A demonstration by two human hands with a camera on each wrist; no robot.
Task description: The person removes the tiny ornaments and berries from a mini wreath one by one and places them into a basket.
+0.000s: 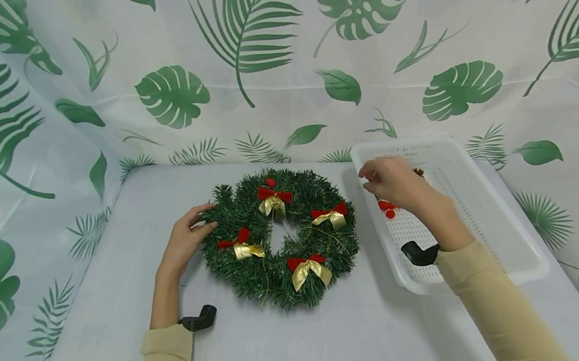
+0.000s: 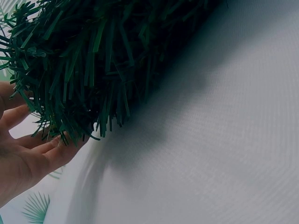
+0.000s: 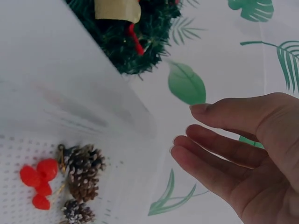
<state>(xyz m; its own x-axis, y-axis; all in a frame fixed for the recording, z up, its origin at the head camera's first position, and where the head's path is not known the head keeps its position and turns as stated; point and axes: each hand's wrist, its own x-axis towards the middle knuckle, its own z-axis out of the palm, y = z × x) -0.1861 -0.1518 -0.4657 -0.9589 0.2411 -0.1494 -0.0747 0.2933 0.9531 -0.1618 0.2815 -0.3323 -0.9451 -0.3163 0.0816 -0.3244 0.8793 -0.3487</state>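
A round green wreath [image 1: 288, 298], trimmed with red and gold bows, lies on the white-covered table. My left hand [image 1: 184, 241] is at its left edge, fingertips touching the green tinsel. In the left wrist view, the loosely extended fingers of the left hand [image 2: 28, 154] reach along the wreath's underside [image 2: 88, 88]. Above the left rim of a white plastic basket [image 1: 496, 227] hovers my right hand [image 1: 395, 185]. The right wrist view shows that hand [image 3: 243, 154] with thumb and fingers apart and nothing between them. Below it, red berries [image 3: 44, 175] and pine cones [image 3: 84, 172] lie in the basket.
The basket stands to the right of the wreath, its raised walls around the decorations. A leaf-printed cloth [image 1: 281, 109] hangs behind the table and along both sides. White tabletop [image 1: 310, 346] stretches in front of the wreath.
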